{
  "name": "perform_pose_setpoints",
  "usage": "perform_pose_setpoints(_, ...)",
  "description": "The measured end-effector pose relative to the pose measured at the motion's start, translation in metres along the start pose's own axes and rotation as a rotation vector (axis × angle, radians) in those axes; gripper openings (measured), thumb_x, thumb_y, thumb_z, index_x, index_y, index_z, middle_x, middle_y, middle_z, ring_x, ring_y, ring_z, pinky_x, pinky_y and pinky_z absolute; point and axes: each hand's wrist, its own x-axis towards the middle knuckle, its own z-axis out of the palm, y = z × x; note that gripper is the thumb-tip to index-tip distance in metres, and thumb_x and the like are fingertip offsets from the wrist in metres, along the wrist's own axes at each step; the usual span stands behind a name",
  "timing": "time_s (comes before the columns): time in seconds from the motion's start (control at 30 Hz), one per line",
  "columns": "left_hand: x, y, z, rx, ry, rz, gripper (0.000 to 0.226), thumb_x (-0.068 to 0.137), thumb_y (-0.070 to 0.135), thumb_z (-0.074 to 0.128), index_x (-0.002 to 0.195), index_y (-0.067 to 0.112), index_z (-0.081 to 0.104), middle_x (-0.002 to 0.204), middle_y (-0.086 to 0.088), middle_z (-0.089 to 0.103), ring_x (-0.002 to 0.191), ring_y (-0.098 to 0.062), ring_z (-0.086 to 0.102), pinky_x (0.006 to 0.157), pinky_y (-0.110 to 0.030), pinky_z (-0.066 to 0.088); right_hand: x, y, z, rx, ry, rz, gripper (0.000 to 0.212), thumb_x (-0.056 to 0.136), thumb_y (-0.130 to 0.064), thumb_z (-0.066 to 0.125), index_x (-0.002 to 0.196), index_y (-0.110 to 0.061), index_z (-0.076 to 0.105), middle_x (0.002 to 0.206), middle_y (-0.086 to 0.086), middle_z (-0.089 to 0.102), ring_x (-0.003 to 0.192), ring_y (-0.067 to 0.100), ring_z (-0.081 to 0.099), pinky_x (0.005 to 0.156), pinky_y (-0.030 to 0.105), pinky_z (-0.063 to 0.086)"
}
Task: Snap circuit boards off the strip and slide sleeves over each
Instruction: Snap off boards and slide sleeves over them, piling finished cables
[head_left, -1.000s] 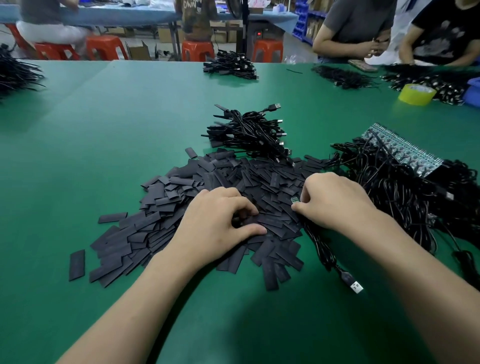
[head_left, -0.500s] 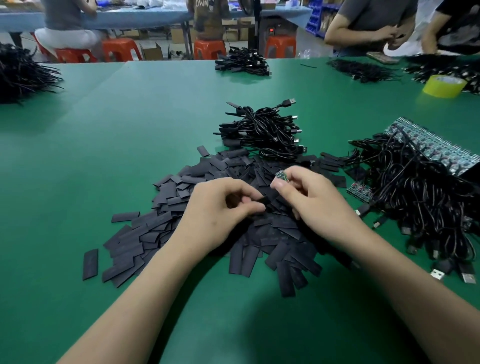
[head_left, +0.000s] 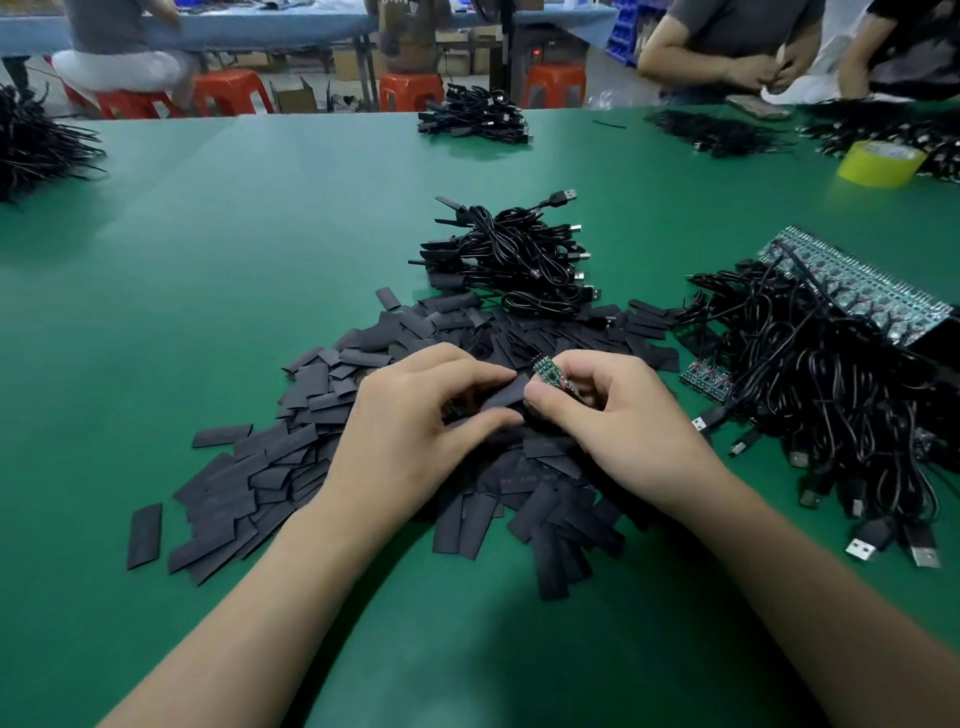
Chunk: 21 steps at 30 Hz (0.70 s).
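A small green circuit board (head_left: 551, 375) is pinched between the thumb and fingers of my right hand (head_left: 618, 421). My left hand (head_left: 415, 431) grips a flat black sleeve (head_left: 505, 396) whose end meets the board. Both hands hover over a wide pile of black sleeves (head_left: 291, 467) on the green table. A long strip of circuit boards (head_left: 852, 283) lies at the right on a tangle of black USB cables (head_left: 831, 395). A short piece of strip (head_left: 707, 378) rests beside that tangle.
A bundle of sleeved cables (head_left: 514, 260) sits behind the sleeve pile. More cable bundles lie at the far edge (head_left: 475, 119) and far left (head_left: 36, 143). A yellow tape roll (head_left: 881, 162) stands far right. People sit across the table (head_left: 727, 47).
My right hand lifted off the pile with the circuit board and turned it toward the left hand. My left hand picked up a sleeve and brought it to the board.
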Motion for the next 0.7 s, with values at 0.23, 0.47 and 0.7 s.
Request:
perform_pose_setpoints(0.23,0.002,-0.006,-0.002,-0.062,0.074,-0.147,0.020,0.077,0.028,0.087,0.096,0.023,0.082,0.087,0.013,0.072,0.075,-0.005,0.065,0.072,-0.032,0.056,0.005,0.003,-0.003,0.012,0.004,0.014,0.022,0.107,-0.025,0.048,0.106,-0.032,0.069,0.068,-0.008,0.062,0.059,0.010,0.051,0.065,0.035,0.046)
perform_pose_setpoints(0.47,0.001,-0.008,-0.001,-0.098,0.094,-0.180,0.016,0.077,0.027,0.087,0.092,0.026,0.083,0.086,0.012,0.073,0.078,-0.012,0.069,0.072,-0.038,0.056,0.003,0.003,-0.003,0.160,-0.028,-0.007,0.004,0.100,-0.022,0.062,0.097,-0.026,0.061,0.074,0.006,0.073,0.059,0.015,0.060,0.062,0.023,0.050)
perform_pose_setpoints(0.7,0.001,-0.010,0.000,-0.110,0.085,-0.177,0.016,0.078,0.027,0.087,0.093,0.025,0.083,0.086,0.012,0.073,0.081,-0.011,0.069,0.072,-0.038,0.056,0.001,0.003,-0.002,0.181,-0.033,-0.018,0.006,0.099,-0.021,0.065,0.096,-0.024,0.069,0.071,0.004,0.072,0.057,0.012,0.059,0.062,0.023,0.050)
